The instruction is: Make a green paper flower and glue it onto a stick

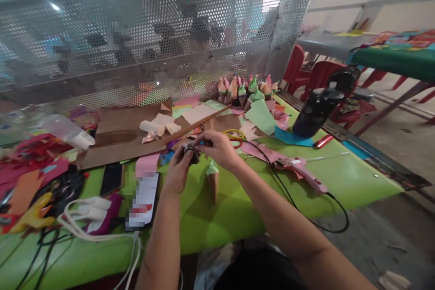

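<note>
Over the green tabletop, my left hand (pixel 179 165) is closed around a small dark object (pixel 195 156) whose kind I cannot make out. My right hand (pixel 217 146) meets it from the right, fingers pinched together at the object's top; what they grip is hidden. Just below the hands, a small brown paper cone (pixel 213 186) with a pale green paper top lies on the table. A pink glue gun (pixel 304 173) with a black cord rests to the right of my right forearm.
Finished-looking paper cones (pixel 243 88) cluster at the back. Coloured paper sheets (pixel 260 115) and brown cardboard (pixel 115 122) cover the far side. A dark bottle (pixel 316 111) stands right. Phones, a purple power strip (pixel 107 213) and cables lie left. A perforated metal panel (pixel 163 54) rises behind.
</note>
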`<state>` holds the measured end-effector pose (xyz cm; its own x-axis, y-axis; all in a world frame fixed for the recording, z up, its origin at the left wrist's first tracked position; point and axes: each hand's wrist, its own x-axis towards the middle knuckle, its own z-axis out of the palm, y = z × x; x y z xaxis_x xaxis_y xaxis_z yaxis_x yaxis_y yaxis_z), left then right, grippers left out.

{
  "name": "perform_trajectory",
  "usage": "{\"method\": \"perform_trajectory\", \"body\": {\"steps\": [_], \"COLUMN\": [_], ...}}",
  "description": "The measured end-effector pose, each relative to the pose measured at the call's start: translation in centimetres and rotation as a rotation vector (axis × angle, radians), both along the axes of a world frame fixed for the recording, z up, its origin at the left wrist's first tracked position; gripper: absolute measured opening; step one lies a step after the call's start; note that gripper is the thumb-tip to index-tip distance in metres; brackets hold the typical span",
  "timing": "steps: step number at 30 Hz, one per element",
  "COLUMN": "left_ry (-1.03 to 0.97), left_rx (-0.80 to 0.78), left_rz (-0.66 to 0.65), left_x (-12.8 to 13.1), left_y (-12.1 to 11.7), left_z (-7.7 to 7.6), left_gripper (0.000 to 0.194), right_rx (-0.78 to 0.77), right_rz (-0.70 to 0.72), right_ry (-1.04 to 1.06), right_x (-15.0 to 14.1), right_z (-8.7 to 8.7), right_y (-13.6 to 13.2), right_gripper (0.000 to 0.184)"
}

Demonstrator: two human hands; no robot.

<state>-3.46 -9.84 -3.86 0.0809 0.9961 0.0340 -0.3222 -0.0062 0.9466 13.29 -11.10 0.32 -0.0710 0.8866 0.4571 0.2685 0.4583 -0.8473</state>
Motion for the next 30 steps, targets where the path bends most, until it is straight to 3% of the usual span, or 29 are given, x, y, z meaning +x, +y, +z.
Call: {"method": "perform_trajectory", "body": {"steps": [10,13,16,26,30], "left_ry": [0.024,0.016,-0.021,-0.021,0.001], "left_rx": [0.116,0.127,0.127,0.209,0.250], "left_rz": [0.045,0.064,0.050,-0.066,-0.040], "left_x": [0.2,0.4,0.6,1.0,0.8], "left_y": [0.1,-0.2,-0.4,-0.8,-0.8], "left_z": [0.3,0.4,0.5,0.6,0.7], "left_gripper": [0.038,0.039,0.044,0.041,0.043], "right_rx": [0.002,-0.052,-0.090,-0.074,-0.065], "right_rz": [0.037,0.049,0.004,-0.100,-0.165], "right_ry": [0.055,0.119,0.144,0.102,0.092], "right_x": [-0.2,-0.3,-0.3,-0.4,-0.5], "right_z": [0.5,0.1,-0.4,-0.5,-0.5], "right_y": [-0.6,-0.7,-0.8,-1.1,-1.2], "right_gripper": [0.003,0.015,0.029,0.021,0.018]}}
